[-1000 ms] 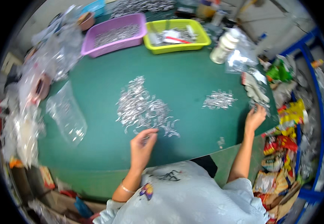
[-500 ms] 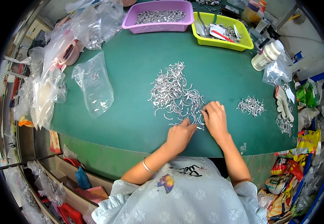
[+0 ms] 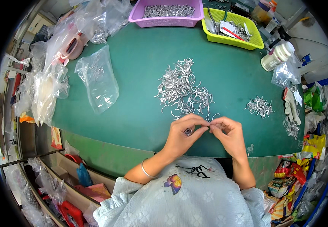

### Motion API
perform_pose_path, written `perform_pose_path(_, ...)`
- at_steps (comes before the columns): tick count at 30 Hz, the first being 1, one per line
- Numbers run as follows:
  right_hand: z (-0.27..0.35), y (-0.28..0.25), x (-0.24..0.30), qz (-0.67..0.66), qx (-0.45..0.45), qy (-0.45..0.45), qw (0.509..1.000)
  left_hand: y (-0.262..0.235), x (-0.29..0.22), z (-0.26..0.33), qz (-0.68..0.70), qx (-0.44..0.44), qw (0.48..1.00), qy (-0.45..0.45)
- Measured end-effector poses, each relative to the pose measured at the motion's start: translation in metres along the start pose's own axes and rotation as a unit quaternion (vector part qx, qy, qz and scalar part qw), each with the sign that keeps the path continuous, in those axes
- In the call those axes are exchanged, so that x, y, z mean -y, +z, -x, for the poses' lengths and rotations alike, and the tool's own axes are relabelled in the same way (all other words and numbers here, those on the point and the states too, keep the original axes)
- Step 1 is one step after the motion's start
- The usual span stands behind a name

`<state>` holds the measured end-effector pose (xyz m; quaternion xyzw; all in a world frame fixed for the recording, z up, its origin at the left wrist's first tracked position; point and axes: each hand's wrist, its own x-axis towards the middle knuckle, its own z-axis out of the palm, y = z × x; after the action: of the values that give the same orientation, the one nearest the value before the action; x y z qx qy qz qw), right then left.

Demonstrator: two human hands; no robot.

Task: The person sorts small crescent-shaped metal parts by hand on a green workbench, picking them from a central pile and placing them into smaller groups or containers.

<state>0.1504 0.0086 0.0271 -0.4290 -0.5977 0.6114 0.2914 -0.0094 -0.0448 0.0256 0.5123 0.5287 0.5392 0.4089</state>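
Nearest the person, at the near edge of the green counter (image 3: 133, 75), both hands have come together: half a second ago they were spread flat at the foot of the heap, and now the left hand (image 3: 183, 134) pinches a small dark metal ring (image 3: 188, 132) while the right hand (image 3: 227, 133) grips a thin silver hook piece (image 3: 209, 128) at its fingertips, the two parts touching between the hands. Picking looks finished for this piece and joining seems under way. Just beyond lies the large heap of curved silver metal hooks (image 3: 183, 90); a smaller heap of the same hooks (image 3: 260, 106) sits to the right. A crumpled clear plastic bag (image 3: 98, 81) lies to the left. Farthest away stand a purple plastic basket (image 3: 167, 13) and a yellow-green plastic tray (image 3: 234, 32).
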Motion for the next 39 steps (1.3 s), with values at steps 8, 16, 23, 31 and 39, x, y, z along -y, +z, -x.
perform_pose_path(8, 0.015, 0.003, 0.03, -0.123, 0.004, -0.033, 0.992, -0.003, -0.013, 0.007, 0.128, -0.041, 0.987, -0.09)
perform_pose_path(16, 0.019, 0.005, 0.031, -0.123, 0.002, -0.081, 0.989, -0.005, -0.028, 0.013, 0.103, -0.029, 0.994, 0.008)
perform_pose_path(23, 0.019, 0.009, 0.028, -0.221, 0.018, -0.043, 0.974, -0.004, -0.041, 0.01, 0.05, -0.029, 0.992, 0.109)
perform_pose_path(31, 0.022, 0.015, 0.036, -0.064, -0.062, -0.18, 0.98, -0.008, -0.036, 0.01, 0.1, -0.03, 0.994, 0.008)
perform_pose_path(39, 0.026, 0.018, 0.049, 0.118, -0.099, -0.318, 0.936, -0.011, -0.03, 0.013, 0.181, 0.004, 0.982, -0.061)
